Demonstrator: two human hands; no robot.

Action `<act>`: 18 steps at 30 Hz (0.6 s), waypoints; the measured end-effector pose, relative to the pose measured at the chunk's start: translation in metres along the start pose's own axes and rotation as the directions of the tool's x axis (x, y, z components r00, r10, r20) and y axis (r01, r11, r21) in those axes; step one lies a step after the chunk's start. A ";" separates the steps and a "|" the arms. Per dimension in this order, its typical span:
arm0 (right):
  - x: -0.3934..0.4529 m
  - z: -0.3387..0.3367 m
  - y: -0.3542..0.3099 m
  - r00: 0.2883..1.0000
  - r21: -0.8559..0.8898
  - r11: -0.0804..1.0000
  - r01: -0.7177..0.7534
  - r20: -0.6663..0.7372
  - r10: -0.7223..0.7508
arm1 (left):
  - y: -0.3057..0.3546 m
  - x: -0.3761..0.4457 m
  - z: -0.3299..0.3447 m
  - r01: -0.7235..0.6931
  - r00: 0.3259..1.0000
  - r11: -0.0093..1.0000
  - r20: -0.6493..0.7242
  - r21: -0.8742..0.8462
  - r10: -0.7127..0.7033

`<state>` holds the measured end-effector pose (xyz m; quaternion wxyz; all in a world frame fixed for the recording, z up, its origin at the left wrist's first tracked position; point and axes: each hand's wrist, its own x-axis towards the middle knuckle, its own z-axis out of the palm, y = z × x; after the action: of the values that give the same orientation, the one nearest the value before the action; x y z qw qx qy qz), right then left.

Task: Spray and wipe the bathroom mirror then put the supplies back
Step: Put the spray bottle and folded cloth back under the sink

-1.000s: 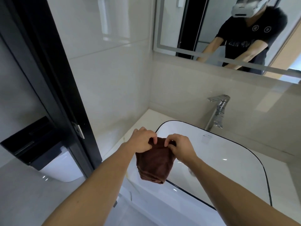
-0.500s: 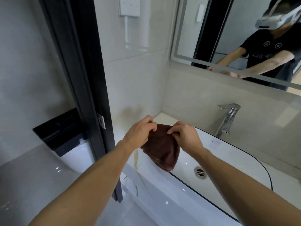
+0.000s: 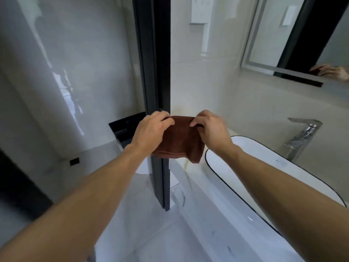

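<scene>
A folded brown cloth (image 3: pixel 179 140) hangs in the air in front of the black door frame, left of the basin. My left hand (image 3: pixel 151 130) pinches its upper left edge and my right hand (image 3: pixel 209 129) pinches its upper right edge. The bathroom mirror (image 3: pixel 302 38) is at the upper right and reflects a hand. No spray bottle is in view.
A black door frame (image 3: pixel 154 72) stands upright straight behind the cloth. The white basin (image 3: pixel 226 176) with a dark rim lies to the right, with a chrome tap (image 3: pixel 302 137) behind it. A white toilet with a black panel (image 3: pixel 126 125) sits behind the frame. A wall socket (image 3: pixel 200 10) is above.
Both hands have carried the cloth left, off the basin and in front of the door frame. The view has swung left, so the mirror now sits at the right edge.
</scene>
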<state>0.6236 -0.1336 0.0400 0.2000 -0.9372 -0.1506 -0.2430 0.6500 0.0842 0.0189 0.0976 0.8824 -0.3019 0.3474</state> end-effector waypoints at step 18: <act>-0.090 0.134 -0.060 0.999 0.065 0.997 0.032 0.014 -0.033 | -0.018 -0.160 0.024 0.163 0.979 0.975 0.097 0.151 -0.179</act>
<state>0.5788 -0.0380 -0.0952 0.2252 -0.9294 -0.1753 -0.2340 0.5820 0.1641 -0.1060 0.0471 0.9277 -0.2043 0.3090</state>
